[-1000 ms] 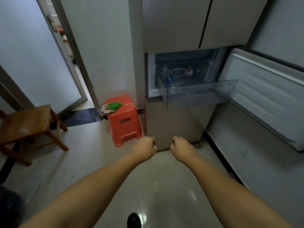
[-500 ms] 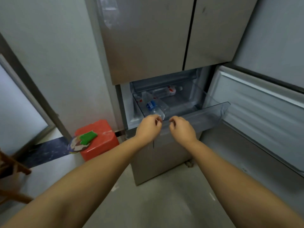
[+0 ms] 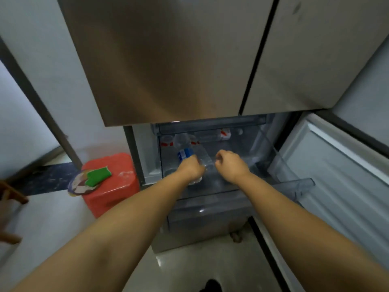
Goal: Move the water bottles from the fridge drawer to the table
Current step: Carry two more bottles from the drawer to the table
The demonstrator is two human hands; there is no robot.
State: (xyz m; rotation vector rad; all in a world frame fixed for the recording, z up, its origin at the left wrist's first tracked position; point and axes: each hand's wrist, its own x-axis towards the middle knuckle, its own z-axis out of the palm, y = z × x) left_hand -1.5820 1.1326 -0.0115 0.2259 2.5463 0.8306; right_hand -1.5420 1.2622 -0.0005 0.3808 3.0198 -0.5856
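To my left a red plastic stool [image 3: 113, 184] stands on the pale floor [image 3: 42, 218], close against the fridge's side. A green sponge [image 3: 98, 175] lies on its top, resting partly on a round patterned disc [image 3: 79, 185] that overhangs the stool's left edge. At the far left edge I see part of a wooden chair [image 3: 10, 199], and behind the stool a dark threshold strip [image 3: 42, 178].

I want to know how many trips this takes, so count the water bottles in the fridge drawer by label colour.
Blue-label bottle: 1, under the left hand
Red-label bottle: 1, lying at the back of the drawer
Total: 2 clearly visible; red marks at the back left may be a reflection or a third.
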